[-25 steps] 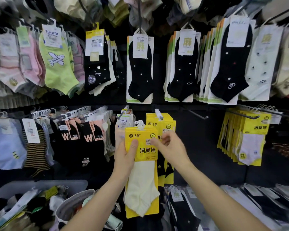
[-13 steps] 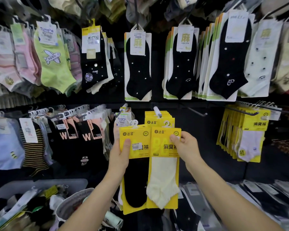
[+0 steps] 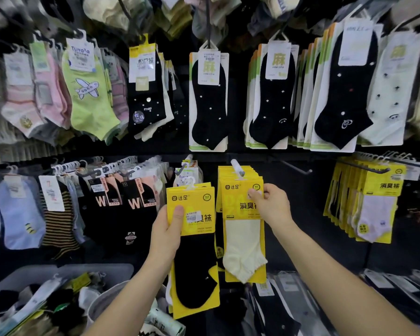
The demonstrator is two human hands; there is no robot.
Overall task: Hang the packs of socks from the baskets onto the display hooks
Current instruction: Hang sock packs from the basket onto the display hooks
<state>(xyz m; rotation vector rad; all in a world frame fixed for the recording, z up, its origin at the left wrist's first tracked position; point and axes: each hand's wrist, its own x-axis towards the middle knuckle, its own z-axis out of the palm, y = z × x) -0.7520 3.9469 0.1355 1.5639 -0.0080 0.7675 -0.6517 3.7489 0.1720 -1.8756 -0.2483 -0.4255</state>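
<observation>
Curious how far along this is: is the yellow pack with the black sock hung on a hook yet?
Not hung. The left hand grips the black-sock pack, and its white hanger is on no hook.

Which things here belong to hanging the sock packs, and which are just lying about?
For the job: black-sock pack, cream-sock pack, white-tipped hook, grey basket.
Just about: green aeroplane socks, striped socks, black dotted socks.

left hand (image 3: pixel 166 236) grips black-sock pack (image 3: pixel 197 270) | right hand (image 3: pixel 274 209) pinches cream-sock pack (image 3: pixel 244 241) — at hook (image 3: pixel 235 164)
</observation>
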